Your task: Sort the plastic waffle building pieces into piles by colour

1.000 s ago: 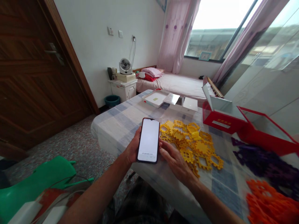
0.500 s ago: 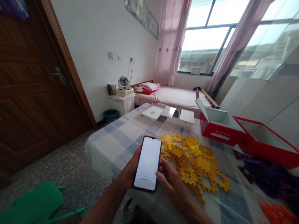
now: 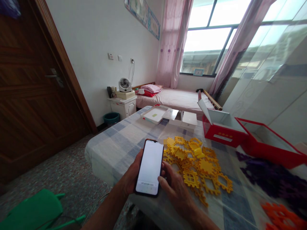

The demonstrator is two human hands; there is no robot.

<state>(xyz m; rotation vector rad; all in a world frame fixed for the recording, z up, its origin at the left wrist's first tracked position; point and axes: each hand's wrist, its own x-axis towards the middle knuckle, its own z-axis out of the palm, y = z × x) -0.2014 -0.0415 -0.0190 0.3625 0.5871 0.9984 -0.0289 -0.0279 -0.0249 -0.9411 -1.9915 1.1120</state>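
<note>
A smartphone (image 3: 149, 167) with a lit, mostly white screen is held up over the near edge of the table. My left hand (image 3: 133, 174) wraps round its left side. At the phone's lower right edge is my right hand (image 3: 173, 183), fingers curled against the side and thumb by the bottom corner of the screen. Small text near the bottom of the screen is too blurred to read. Just beyond my right hand lies a heap of yellow interlocking plastic pieces (image 3: 205, 166), some solid, some frame-shaped.
A checked cloth covers the table (image 3: 107, 140). Red open boxes (image 3: 217, 135) stand at the right, near purple pieces (image 3: 266, 179) and orange pieces (image 3: 281, 215). A white tray (image 3: 153, 115) lies at the far side. A green chair (image 3: 31, 210) stands at lower left.
The view has turned slightly, so the room and table sit a little further left. Both hands keep their places on the phone, with little visible movement.
</note>
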